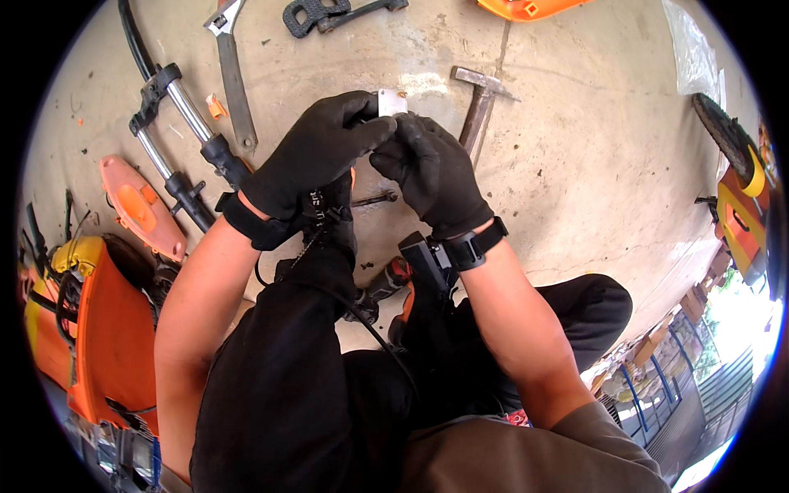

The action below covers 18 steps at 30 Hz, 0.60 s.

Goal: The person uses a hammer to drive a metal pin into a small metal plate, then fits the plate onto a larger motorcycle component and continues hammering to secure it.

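A small, pale, flat metal plate (392,101) with a brownish mark near its corner is held up in front of me. My left hand (316,152), in a black glove, pinches it between thumb and fingers along its left side. The gloved fingers of my right hand (436,172) are closed at the plate's lower right edge, and their tips hide part of it. Beyond my right hand a hammer (478,111) lies on the floor. Below and between my hands is a small dark metal tool (374,200), partly covered.
An adjustable wrench (234,78), a fork assembly (185,107) and a crank with pedal (329,15) lie on the concrete floor (592,148). Orange plastic body parts (144,209) sit to the left. A wheel (723,135) stands far right. A black-and-orange tool (423,259) rests below my right wrist.
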{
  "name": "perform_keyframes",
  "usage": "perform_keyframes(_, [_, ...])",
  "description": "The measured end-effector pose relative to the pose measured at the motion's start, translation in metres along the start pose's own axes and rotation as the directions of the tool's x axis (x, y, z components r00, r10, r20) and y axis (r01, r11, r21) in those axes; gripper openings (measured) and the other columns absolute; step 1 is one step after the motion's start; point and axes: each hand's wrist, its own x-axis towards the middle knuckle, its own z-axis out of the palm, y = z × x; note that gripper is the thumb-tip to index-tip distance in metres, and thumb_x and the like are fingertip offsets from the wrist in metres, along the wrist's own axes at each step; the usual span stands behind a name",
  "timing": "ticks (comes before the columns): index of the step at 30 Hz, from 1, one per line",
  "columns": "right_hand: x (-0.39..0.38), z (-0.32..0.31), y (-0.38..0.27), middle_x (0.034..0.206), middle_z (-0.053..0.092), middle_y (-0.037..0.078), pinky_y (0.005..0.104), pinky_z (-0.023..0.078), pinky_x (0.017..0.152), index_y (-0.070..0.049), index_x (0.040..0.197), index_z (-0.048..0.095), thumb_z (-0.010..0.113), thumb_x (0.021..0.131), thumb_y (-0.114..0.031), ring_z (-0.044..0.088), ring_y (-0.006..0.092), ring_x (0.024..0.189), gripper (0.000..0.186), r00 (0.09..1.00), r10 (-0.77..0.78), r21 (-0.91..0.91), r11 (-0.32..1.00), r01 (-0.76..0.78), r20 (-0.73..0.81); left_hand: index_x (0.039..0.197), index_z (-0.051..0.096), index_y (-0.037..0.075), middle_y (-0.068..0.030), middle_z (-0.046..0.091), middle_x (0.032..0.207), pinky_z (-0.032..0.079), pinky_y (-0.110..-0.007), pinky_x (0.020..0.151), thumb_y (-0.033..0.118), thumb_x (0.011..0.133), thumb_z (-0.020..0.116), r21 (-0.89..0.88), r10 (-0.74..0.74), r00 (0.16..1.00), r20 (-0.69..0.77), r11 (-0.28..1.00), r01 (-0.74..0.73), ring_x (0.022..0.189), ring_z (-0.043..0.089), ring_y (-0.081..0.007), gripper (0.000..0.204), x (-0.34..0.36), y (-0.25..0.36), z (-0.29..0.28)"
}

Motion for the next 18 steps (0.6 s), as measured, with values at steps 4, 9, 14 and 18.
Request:
perform_keyframes(4, [-0.002,0.025,-0.002,0.101,0.069,0.015,0.0333,0.057,0.074,0.001,0.115,0.062,0.068,0.088,-0.005,0.069,0.0241,0.084,0.029,0.981,0.194,0.196,0.962,-0.19,-0.002,0.114,0.066,-0.002,-0.0132,0.071,0.089,0.053,-0.035,0.074,0.023,0.097,0.061,0.013,0.108,0.967,-0.232,0.994,-0.108,0.079,0.067,-0.0193,0.031,0.0,-0.021,0.019])
perform_keyframes(9, [-0.012,0.049,0.016,0.095,0.067,0.013,0.0333,0.056,0.073,0.0,0.12,0.061,0.065,0.091,-0.006,0.067,0.0233,0.08,0.03,0.9,0.407,0.666,0.629,-0.4,0.156,0.105,0.067,-0.003,-0.0236,0.069,0.087,0.053,-0.042,0.074,0.019,0.094,0.059,0.369,0.154,0.939,-0.306,0.929,-0.032,0.08,0.067,-0.0382,0.026,0.014,-0.025,0.013])
perform_keyframes(14, [-0.017,0.025,0.013,0.084,0.064,0.012,0.0363,0.053,0.069,0.001,0.111,0.06,0.068,0.092,-0.018,0.064,0.0241,0.074,0.028,0.597,0.8,0.51,0.489,-0.708,0.061,0.106,0.065,-0.005,-0.022,0.07,0.093,0.052,-0.041,0.078,0.018,0.093,0.057,0.504,0.08,0.964,-0.254,0.861,0.061,0.086,0.068,-0.0373,0.027,0.026,-0.039,-0.008])
perform_keyframes(18, [-0.056,-0.002,0.029,0.087,0.064,0.016,0.0418,0.051,0.073,0.003,0.118,0.053,0.078,0.084,-0.029,0.063,0.0305,0.079,0.052,0.51,0.838,0.113,0.535,-0.837,-0.195,0.109,0.066,-0.004,-0.0248,0.07,0.098,0.053,-0.042,0.081,0.018,0.092,0.059,0.547,0.248,0.919,-0.307,0.836,-0.043,0.09,0.069,-0.0397,0.029,0.033,-0.045,-0.007])
